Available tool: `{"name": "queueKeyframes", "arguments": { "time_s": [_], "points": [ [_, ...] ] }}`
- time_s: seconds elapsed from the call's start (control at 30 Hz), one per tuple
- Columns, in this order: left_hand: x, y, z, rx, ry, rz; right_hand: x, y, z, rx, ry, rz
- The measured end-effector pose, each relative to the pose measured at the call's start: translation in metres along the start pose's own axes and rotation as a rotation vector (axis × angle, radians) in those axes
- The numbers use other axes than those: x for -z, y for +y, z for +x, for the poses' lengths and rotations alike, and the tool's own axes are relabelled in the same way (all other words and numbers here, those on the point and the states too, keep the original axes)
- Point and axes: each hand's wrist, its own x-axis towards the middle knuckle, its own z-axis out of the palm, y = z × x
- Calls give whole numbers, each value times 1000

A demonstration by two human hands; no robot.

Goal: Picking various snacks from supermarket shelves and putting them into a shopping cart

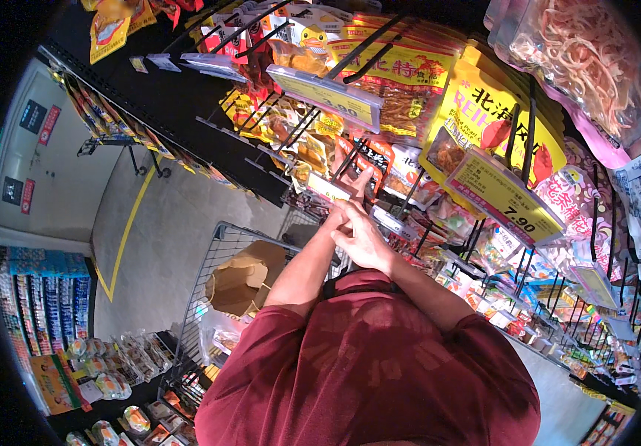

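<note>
My left hand (358, 184) reaches up to the hanging snack rack, with a finger stretched out over an orange and black snack packet (372, 157). Whether it touches the packet I cannot tell. Just below, my right hand (365, 236) overlaps the left wrist, its thumb and fingers apart and nothing seen in it. A price tag (328, 186) is beside the left fingers. A white packet (413, 175) hangs to the right of them, and several yellow packets (309, 160) hang to the left.
A wire shopping cart (200, 279) with an open brown paper bag (242, 279) stands left of me. Metal hooks and tag holders (506, 197) jut from the rack. Large yellow snack bags (476, 119) hang above right. Packed foods (105, 372) fill a lower-left display.
</note>
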Motion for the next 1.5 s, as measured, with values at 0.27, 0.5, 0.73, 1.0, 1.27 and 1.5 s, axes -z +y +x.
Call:
{"name": "queueKeyframes", "arguments": {
  "time_s": [0.27, 0.5, 0.73, 1.0, 1.27, 1.5],
  "points": [
    [-4, -4, 15, 11, -76, 32, 3, -11, -2, -74, -2, 94],
    [-8, -6, 26, 57, -132, 54, 0, -2, -3, -59, 11, 80],
    [9, 6, -7, -6, -197, 97, -1, 8, -7, -99, 3, 106],
    [78, -56, -70, 230, -73, -254, -36, 23, -26, -243, -46, 131],
    [186, -48, -178, 260, 153, -315, -96, 11, -61, -276, -161, 100],
    [308, -94, -292, 95, 617, -94, -159, 16, -100, -287, -227, 201]
  ]
}}
